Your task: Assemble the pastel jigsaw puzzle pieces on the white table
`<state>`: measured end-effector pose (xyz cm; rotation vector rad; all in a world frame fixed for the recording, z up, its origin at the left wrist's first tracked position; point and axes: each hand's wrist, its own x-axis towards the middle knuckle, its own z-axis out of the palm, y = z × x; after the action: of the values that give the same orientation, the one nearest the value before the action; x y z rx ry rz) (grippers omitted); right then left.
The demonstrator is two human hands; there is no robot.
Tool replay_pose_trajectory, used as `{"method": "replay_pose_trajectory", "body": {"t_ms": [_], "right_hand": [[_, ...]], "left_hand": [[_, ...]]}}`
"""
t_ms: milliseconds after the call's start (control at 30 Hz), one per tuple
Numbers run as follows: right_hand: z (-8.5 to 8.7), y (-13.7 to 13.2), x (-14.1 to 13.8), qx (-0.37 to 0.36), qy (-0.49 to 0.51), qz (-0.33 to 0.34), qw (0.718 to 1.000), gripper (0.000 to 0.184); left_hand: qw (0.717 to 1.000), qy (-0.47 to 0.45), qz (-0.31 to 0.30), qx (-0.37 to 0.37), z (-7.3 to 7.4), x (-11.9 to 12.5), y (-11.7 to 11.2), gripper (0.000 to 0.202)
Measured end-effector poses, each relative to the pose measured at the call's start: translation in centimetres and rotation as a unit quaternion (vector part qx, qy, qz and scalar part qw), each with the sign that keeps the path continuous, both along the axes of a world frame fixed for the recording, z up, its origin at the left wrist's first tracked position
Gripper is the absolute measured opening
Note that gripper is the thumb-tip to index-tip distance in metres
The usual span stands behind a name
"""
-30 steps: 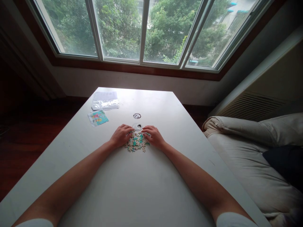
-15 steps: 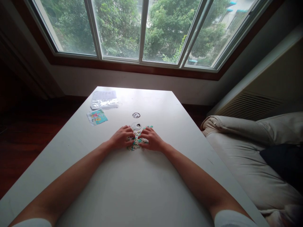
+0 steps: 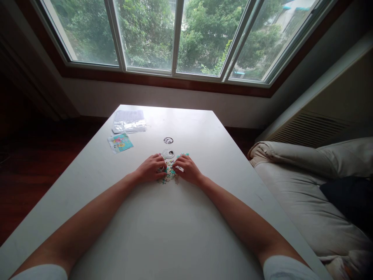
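Small jigsaw puzzle pieces [image 3: 168, 178], teal, cream and pink, lie in a loose heap on the white table [image 3: 163, 229]. My left hand [image 3: 152, 168] rests at the heap's left side, fingers curved over the pieces and thumb apart from them. On the right side of the heap, my right hand [image 3: 188, 170] has thumb and forefinger drawn together in a pinch; whatever is between the tips is too small to make out. Just beyond the hands lies a round, clear-rimmed item [image 3: 168, 154] with a dark spot.
A second round disc [image 3: 168, 140] lies farther back. At the table's far left are a colourful picture card [image 3: 120, 142] and a clear plastic sleeve [image 3: 129, 121]. A cushioned sofa [image 3: 294, 194] stands along the right, and a window [image 3: 175, 39] is ahead.
My right hand's thumb and fingers have come together from a wider spread, and the hand has shifted slightly right. The left hand stays nearly in place over the pieces.
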<state>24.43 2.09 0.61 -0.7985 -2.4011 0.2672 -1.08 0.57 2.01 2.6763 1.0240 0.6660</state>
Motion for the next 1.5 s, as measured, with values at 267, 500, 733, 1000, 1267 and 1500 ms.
{"method": "replay_pose_trajectory", "body": {"t_ms": [267,500,733,1000,1267,1500], "right_hand": [[-0.6,1.5,1.0,-0.071,0.076,-0.15,0.983,0.017],[-1.0,2.3,1.9,-0.082,0.079,-0.2,0.973,0.019],[-1.3,2.7,3.1,-0.063,0.026,-0.279,0.958,0.011],[-0.1,0.9,1.2,-0.013,0.002,-0.058,0.998,0.015],[-0.3,0.6,0.4,0.018,-0.053,-0.02,0.998,0.021],[-0.7,0.9,0.7,0.006,-0.013,-0.048,0.999,0.031]], "left_hand": [[0.995,-0.086,0.0,-0.056,-0.1,0.1,0.0,0.011],[0.978,-0.14,0.135,-0.068,-1.0,-0.4,0.4,0.013],[0.97,-0.094,0.223,-0.034,-1.2,-1.3,1.1,0.023],[0.973,-0.099,0.209,-0.031,-1.0,-0.7,1.0,0.017],[0.972,-0.066,0.225,-0.034,-1.1,0.5,0.8,0.013],[0.988,-0.035,0.151,0.014,-0.9,0.9,-0.1,0.01]]}}
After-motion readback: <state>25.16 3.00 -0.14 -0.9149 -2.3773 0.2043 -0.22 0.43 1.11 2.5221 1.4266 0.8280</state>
